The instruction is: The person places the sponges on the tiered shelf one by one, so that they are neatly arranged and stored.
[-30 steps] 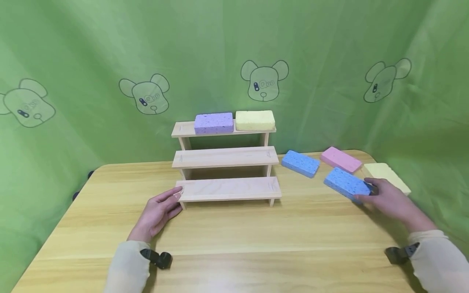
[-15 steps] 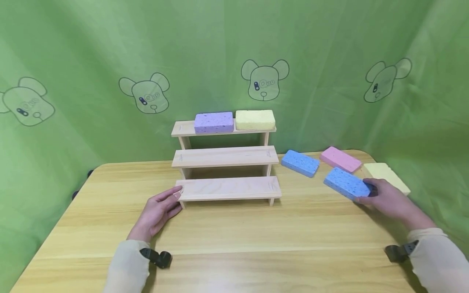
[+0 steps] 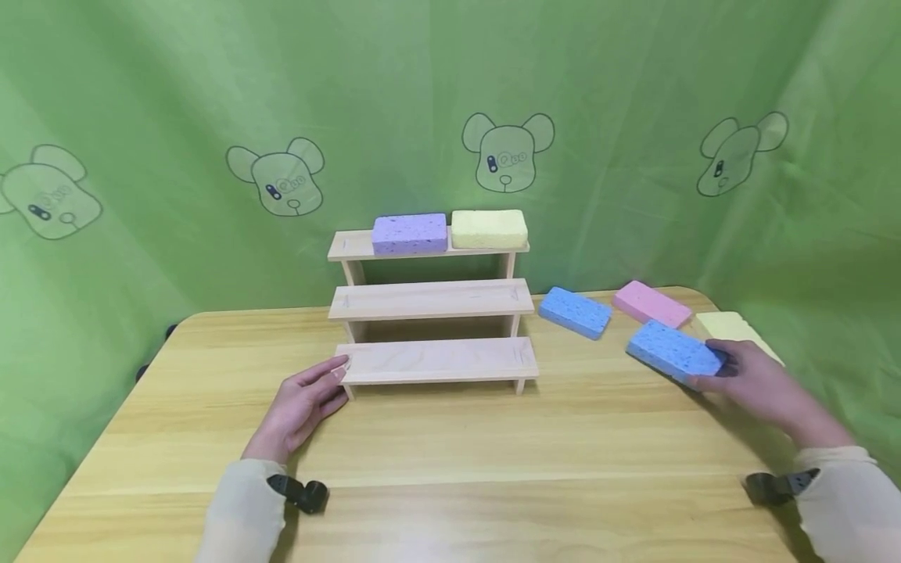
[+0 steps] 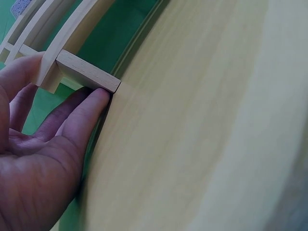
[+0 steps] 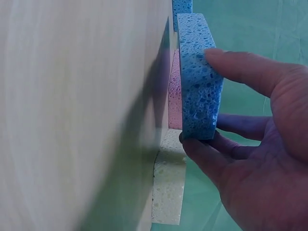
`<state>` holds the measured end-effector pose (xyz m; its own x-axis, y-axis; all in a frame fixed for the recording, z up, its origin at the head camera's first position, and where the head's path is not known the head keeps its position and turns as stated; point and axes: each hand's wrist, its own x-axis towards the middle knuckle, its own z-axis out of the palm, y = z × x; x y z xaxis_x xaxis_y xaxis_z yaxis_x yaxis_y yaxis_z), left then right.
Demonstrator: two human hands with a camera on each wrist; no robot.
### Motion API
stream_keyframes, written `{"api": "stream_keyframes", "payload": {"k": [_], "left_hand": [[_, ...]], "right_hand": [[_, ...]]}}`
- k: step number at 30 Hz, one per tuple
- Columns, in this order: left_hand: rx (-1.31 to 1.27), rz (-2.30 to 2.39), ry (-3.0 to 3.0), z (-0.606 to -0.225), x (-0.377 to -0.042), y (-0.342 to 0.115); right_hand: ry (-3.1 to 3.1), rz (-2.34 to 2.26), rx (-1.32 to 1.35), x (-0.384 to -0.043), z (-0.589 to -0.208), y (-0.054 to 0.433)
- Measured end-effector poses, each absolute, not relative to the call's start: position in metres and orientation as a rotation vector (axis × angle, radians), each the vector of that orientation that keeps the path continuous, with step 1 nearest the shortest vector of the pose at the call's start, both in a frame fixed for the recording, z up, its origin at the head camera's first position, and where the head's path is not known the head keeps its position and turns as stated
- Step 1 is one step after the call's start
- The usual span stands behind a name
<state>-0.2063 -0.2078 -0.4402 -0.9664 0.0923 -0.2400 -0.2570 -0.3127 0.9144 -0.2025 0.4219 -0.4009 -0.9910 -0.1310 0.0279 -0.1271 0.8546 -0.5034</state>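
My right hand holds a blue sponge by its near right end. In the right wrist view, the thumb lies on one side of the sponge and the fingers bend in at its lower end. My left hand grips the left end of the lowest step of a three-step wooden stand; in the left wrist view, fingertips press beside the stand's leg. On the top step, a purple sponge and a pale yellow sponge lie side by side, while the two lower steps are bare.
Right of the stand, a second blue sponge, a pink sponge and another yellow sponge lie on the wooden table. A green curtain with bear-head outlines hangs behind and along the sides.
My right hand has shifted slightly to the right with the blue sponge. The left hand stays at the stand, and the head view has tilted a little.
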Motion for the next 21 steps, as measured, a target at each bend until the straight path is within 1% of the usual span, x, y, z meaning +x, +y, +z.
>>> {"api": "stream_keyframes", "payload": {"k": [10, 21], "left_hand": [[-0.192, 2.351, 1.708, -0.439, -0.207, -0.208], [-0.199, 2.352, 1.702, -0.439, -0.207, -0.208]], "right_hand": [[3.055, -0.935, -0.272, -0.197, -0.394, 0.418], [3.033, -0.983, -0.271, -0.194, -0.382, 0.416]]}}
